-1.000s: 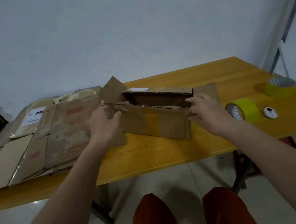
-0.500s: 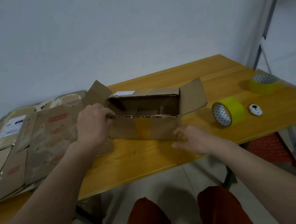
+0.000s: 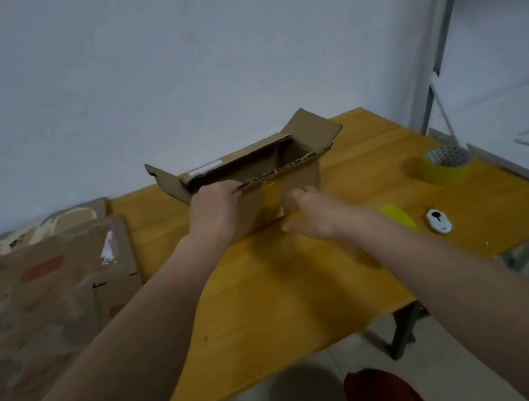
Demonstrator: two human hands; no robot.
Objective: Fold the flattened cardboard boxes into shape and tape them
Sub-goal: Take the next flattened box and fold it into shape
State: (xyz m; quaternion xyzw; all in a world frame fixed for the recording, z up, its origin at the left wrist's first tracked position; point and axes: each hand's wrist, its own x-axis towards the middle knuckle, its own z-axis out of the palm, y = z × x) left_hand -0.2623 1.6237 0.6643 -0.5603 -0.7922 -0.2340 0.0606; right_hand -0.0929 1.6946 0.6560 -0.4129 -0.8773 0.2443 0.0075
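A small brown cardboard box (image 3: 301,177) stands open-topped on the yellow wooden table (image 3: 288,293), its flaps spread out left and right. A strip of yellowish tape runs down its near wall. My left hand (image 3: 214,210) grips the near rim of the box at its left part. My right hand (image 3: 314,216) lies flat with fingers apart against the bottom of the near wall, holding nothing. A yellow tape roll (image 3: 397,215) sits just behind my right wrist, partly hidden.
Several flattened cardboard boxes (image 3: 44,287) are piled on the left of the table. A second yellow tape roll (image 3: 446,164) lies at the far right, with a small white cutter (image 3: 438,220) nearer me. A grey metal rack (image 3: 444,33) stands right of the table.
The box has been turned and moved to the right, away from the flat pile. My right hand moved up from the table edge to the box's near wall. The view shifted left.
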